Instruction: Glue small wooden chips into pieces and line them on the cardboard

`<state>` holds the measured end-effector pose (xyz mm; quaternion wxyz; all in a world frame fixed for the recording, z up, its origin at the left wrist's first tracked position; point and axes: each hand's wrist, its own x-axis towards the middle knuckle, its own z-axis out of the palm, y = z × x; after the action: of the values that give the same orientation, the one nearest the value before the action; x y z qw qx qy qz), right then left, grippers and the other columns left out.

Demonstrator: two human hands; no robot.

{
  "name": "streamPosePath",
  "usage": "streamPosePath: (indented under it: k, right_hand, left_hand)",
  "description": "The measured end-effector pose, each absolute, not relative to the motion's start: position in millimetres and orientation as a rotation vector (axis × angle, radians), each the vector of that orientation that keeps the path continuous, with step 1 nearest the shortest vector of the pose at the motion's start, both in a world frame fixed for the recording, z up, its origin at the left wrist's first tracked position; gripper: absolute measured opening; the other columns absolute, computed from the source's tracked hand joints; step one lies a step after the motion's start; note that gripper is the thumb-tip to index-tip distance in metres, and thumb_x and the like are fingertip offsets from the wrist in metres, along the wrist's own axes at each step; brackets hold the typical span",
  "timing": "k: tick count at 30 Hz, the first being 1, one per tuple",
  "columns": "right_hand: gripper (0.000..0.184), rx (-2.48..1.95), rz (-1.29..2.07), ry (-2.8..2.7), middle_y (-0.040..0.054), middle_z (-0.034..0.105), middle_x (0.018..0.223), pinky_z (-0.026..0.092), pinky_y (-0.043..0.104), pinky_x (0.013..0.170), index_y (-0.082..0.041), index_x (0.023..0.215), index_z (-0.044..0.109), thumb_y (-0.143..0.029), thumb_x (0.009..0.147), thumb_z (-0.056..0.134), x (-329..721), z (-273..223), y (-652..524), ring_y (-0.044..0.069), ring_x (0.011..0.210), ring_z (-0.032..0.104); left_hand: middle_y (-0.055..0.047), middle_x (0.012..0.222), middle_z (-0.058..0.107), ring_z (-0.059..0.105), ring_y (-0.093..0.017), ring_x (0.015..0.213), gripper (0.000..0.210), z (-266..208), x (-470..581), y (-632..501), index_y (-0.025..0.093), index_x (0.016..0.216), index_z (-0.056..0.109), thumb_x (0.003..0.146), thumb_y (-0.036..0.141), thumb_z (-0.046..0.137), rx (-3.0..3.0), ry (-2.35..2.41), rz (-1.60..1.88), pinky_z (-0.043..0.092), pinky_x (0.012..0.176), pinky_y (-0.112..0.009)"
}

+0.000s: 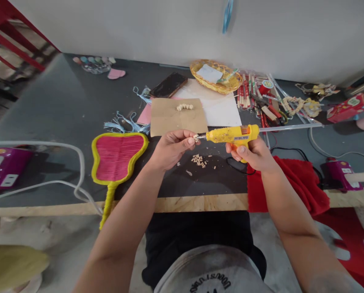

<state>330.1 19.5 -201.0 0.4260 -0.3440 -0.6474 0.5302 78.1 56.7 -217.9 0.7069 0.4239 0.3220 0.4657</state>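
Observation:
My left hand [171, 149] pinches a small cluster of pale wooden pieces [196, 138] between thumb and fingertips. The metal nozzle of a yellow hot glue gun [224, 134] meets that cluster, touching it or very close. My right hand [257, 154] is wrapped round the gun's handle, and a long clear glue stick [287, 127] sticks out of its back. Below the nozzle, several loose little wooden pieces [198, 160] lie on the dark tabletop. A curved row of joined wooden pieces [185, 107] rests on a brown card [176, 122] just beyond my left hand.
On the left lies a pink fan [117, 156] with yellow edging, near blue tassels [125, 123]. A wicker basket [197, 67], a phone [169, 84] and bundled red-wrapped sticks [246, 91] sit behind. A red cloth [292, 181] hangs over the front edge. Purple power strips [12, 169] flank both sides.

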Motion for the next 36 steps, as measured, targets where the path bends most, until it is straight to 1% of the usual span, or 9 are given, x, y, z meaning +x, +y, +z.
streamPosePath:
  k: [6, 11, 16, 22, 36]
  right_hand:
    - [0.032, -0.883, 1.309, -1.633, 0.0036, 0.061, 0.082, 0.037, 0.025, 0.047, -0.019, 0.092, 0.063, -0.051, 0.089, 0.06, 329.7, -200.9, 19.3, 0.009, 0.053, 0.047]
    - [0.032, -0.876, 1.314, -1.657, 0.0026, 0.057, 0.08, 0.034, 0.025, 0.047, -0.019, 0.09, 0.061, -0.051, 0.091, 0.058, 330.4, -200.8, 20.0, 0.009, 0.053, 0.045]
    - [0.035, -0.881, 1.289, -1.73, 0.0017, 0.055, 0.072, 0.032, 0.026, 0.047, -0.018, 0.084, 0.061, -0.051, 0.092, 0.055, 331.5, -197.3, 21.0, 0.009, 0.052, 0.042]
    - [0.037, -0.889, 1.259, -1.731, 0.0008, 0.052, 0.063, 0.034, 0.025, 0.047, -0.017, 0.078, 0.06, -0.051, 0.092, 0.056, 330.5, -194.3, 20.2, 0.011, 0.055, 0.044]
    - [0.035, -0.89, 1.25, -1.731, 0.0012, 0.054, 0.068, 0.036, 0.023, 0.049, -0.015, 0.085, 0.063, -0.049, 0.092, 0.058, 335.1, -200.3, 20.7, 0.009, 0.057, 0.045]
  left_hand:
    - [-0.002, 0.072, 0.073, 0.06, -0.007, 0.06, 0.024, -219.3, 78.2, 56.7, 0.017, 0.077, 0.077, 0.063, 0.033, 0.089, 0.956, 0.706, 1.03, 0.048, 0.06, -0.019]
    - [-0.001, 0.071, 0.073, 0.06, -0.008, 0.059, 0.025, -218.8, 78.8, 56.4, 0.018, 0.076, 0.078, 0.061, 0.034, 0.09, 0.95, 0.709, 1.032, 0.049, 0.06, -0.018]
    - [-0.002, 0.071, 0.073, 0.06, -0.008, 0.059, 0.026, -219.2, 78.6, 56.4, 0.018, 0.076, 0.078, 0.06, 0.034, 0.09, 0.943, 0.715, 1.031, 0.049, 0.059, -0.019]
    - [-0.002, 0.071, 0.073, 0.06, -0.008, 0.059, 0.026, -220.7, 78.4, 56.9, 0.017, 0.076, 0.078, 0.06, 0.033, 0.09, 0.927, 0.705, 1.028, 0.049, 0.059, -0.018]
    - [-0.002, 0.07, 0.073, 0.061, -0.007, 0.059, 0.024, -220.7, 78.1, 57.7, 0.017, 0.075, 0.078, 0.061, 0.032, 0.09, 0.913, 0.673, 1.029, 0.049, 0.059, -0.016]
